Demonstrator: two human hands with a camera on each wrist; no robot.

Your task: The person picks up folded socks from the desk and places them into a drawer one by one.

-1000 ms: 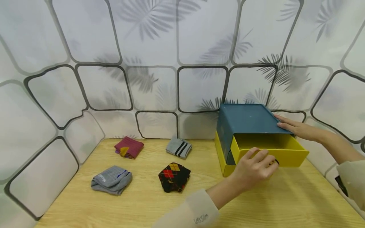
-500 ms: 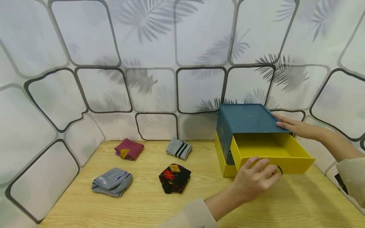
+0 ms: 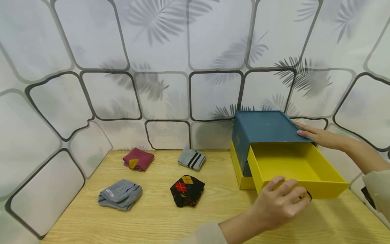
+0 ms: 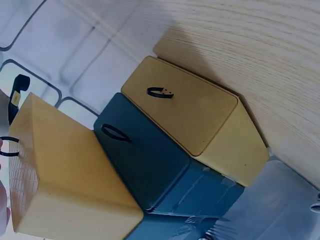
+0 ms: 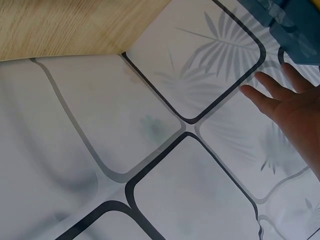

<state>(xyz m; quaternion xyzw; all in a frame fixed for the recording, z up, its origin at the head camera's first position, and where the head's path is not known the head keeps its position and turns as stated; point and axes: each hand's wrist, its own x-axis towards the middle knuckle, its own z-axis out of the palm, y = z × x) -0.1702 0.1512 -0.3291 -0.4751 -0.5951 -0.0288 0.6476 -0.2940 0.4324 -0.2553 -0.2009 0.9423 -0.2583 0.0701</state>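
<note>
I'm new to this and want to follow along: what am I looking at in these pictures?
There is no machine here, just a person's bare left hand and right hand. The wide picture comes from a camera worn on the head; the two smaller ones come from cameras on the wrists.

On the wooden table lie four folded sock bundles: maroon, striped grey, grey marked COTTON, and dark argyle. To their right stands a blue-and-yellow drawer unit, its top yellow drawer pulled out. The left hand's fingers are curled at that drawer's black loop; the right hand rests against the unit's upper edge, holding nothing.
</note>
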